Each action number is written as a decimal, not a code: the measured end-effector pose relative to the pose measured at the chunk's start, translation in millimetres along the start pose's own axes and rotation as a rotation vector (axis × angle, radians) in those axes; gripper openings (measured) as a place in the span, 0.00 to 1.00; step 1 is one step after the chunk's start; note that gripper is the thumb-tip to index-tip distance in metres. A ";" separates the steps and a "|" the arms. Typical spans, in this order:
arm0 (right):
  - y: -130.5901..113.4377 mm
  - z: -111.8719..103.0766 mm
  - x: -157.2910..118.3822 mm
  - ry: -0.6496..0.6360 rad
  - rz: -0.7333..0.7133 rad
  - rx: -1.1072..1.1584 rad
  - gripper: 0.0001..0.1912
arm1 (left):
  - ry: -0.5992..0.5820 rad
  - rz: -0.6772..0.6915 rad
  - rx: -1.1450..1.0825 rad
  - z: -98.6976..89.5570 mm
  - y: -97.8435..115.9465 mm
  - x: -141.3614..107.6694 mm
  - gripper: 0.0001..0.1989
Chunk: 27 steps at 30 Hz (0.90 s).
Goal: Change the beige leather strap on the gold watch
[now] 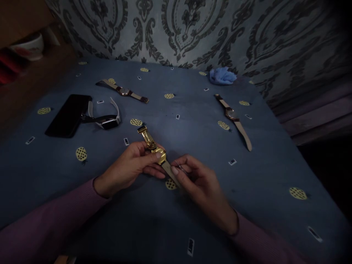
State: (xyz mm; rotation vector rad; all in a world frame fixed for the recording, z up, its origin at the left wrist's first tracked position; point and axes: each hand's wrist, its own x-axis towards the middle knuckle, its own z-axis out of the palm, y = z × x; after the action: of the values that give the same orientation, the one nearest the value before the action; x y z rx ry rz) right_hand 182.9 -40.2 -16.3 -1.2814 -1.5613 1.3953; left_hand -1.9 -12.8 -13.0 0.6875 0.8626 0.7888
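Observation:
A gold watch (160, 155) lies back side up in my left hand (134, 163), whose thumb presses on its case. The gold clasp end points up and left, and a beige-lined strap runs down and right. My right hand (199, 183) is pinched around a thin metal tool (180, 167), its tip beside the strap near the case. The fingers of my right hand also touch or nearly touch the strap; which of these I cannot tell.
Two more watches lie on the blue table (192, 135): one at the back left (125, 91), one at right (231, 114). At left are a black phone (68, 115) and smartwatch (110, 123). A blue cloth (222, 76) sits by the wall.

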 end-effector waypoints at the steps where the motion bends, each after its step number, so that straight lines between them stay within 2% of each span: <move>1: -0.8 0.3 0.3 -0.001 0.023 0.025 0.08 | -0.002 0.000 0.000 -0.4 -0.2 0.1 0.12; 5: -0.2 1.7 0.4 -0.003 0.087 0.118 0.10 | -0.011 0.000 -0.002 -1.7 -0.5 0.6 0.12; 9: 4.0 3.0 0.4 0.023 0.087 0.150 0.11 | -0.004 -0.010 -0.003 -2.4 0.0 1.0 0.12; 17: 2.7 5.4 -0.2 0.055 0.031 0.064 0.08 | -0.035 -0.027 -0.011 -3.3 -1.0 2.1 0.12; 27: 0.9 3.2 0.1 0.044 0.002 0.012 0.08 | -0.004 -0.042 0.093 -1.1 3.6 0.1 0.09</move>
State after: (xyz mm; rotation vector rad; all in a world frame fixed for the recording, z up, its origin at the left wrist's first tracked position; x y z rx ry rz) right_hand 180.1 -41.2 -17.8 -1.2986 -1.5208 1.3667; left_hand -3.9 -10.6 -10.7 0.7502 0.9113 0.7125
